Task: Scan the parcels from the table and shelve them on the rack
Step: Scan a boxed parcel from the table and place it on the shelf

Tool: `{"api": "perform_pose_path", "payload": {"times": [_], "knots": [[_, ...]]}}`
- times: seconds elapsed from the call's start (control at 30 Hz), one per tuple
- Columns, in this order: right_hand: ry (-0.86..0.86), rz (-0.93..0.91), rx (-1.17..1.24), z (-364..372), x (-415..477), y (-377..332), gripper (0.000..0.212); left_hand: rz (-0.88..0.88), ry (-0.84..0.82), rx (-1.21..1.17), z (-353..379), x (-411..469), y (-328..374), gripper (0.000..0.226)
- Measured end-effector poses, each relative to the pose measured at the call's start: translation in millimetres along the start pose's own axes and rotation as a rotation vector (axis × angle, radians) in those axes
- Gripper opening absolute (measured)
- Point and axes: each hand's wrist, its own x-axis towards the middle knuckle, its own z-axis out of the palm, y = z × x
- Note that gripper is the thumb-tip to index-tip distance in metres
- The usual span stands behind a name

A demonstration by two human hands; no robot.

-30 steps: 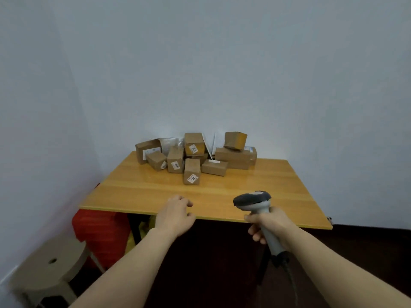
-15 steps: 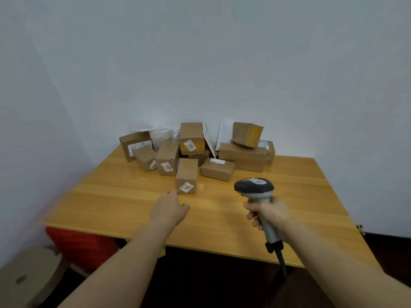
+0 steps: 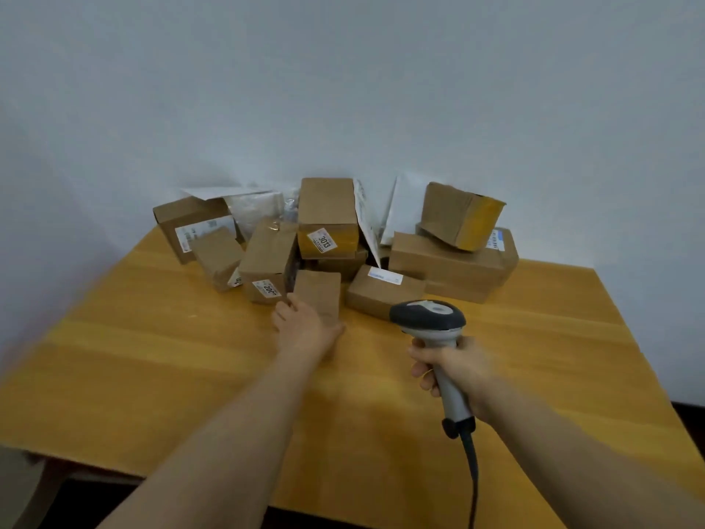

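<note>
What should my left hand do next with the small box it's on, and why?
Probably lift the small cardboard box and turn it until its label faces the barcode scanner. The left hand wraps its near end, no label shows on its top, and the right hand holds the scanner close beside it.

parcels (image 3: 328, 208): brown cardboard boxes | heaped | far side of table (image 3: 152, 357)

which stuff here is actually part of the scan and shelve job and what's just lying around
Part of the job:
- scanner, held in the right hand
- small box, gripped by the left hand
- piled boxes and white mailers behind it
- table they lie on

Just lying about:
- stool, only a blurred edge at the lower left

The rack is not in view.
</note>
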Motion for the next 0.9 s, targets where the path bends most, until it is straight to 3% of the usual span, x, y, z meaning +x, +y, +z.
{"api": "perform_pose_path", "payload": {"times": [0.1,0.3,0.43,0.5,0.67,0.9], "knots": [[-0.014,0.021,-0.017,4.8,22.0,-3.2,0.017,-0.080,-0.067,-0.023,15.4,26.3,5.3,0.126],[-0.029,0.086,-0.032,1.1,40.0,0.1,0.019,-0.152,-0.097,-0.149,20.4,52.3,-4.9,0.117],[-0.030,0.070,0.007,-6.1,35.4,-7.7,0.021,-0.229,-0.426,-0.776,-7.9,38.9,-13.9,0.072],[-0.024,0.052,0.038,-9.6,29.1,-16.1,0.022,-0.196,-0.611,-0.879,-22.8,20.8,-11.9,0.069],[0.016,-0.067,0.148,-21.9,6.8,-32.9,0.026,-0.001,-0.806,-0.884,-44.9,-15.4,6.1,0.079],[0.014,-0.227,0.316,-40.9,-33.7,-48.7,0.017,0.151,-0.883,-0.784,-67.6,-66.8,30.9,0.087]]}}
